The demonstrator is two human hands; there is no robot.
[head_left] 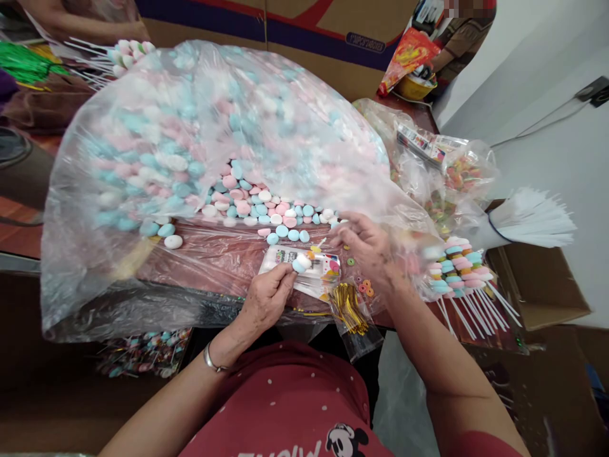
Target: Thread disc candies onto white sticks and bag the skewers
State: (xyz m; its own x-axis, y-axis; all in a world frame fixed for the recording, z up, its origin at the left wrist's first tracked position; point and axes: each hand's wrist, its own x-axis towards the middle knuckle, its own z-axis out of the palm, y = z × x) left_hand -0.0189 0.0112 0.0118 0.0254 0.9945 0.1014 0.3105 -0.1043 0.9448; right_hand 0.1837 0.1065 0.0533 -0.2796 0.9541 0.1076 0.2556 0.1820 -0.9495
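Note:
My left hand [269, 293] pinches a marshmallow skewer [303, 261] with blue and white marshmallows, orange and yellow gummy pieces and a short white stick tip showing. Below it lies a white printed packet [280, 255]. My right hand [364, 244] is over the table, its fingers apart and reaching left beside the loose marshmallows [283, 219]. These pink, blue and white marshmallows spill from a large clear plastic bag [228, 82]. Small gummy rings [365, 287] lie below my right hand, beside a small bag of gold twist ties [351, 308].
Finished marshmallow skewers [459, 266] are stacked at the right, before a bundle of white sticks [537, 219]. Bags of gummy candy [464, 171] lie behind them. More skewers [128, 56] stand at the upper left. A cardboard box [314, 28] backs the table; two other people work nearby.

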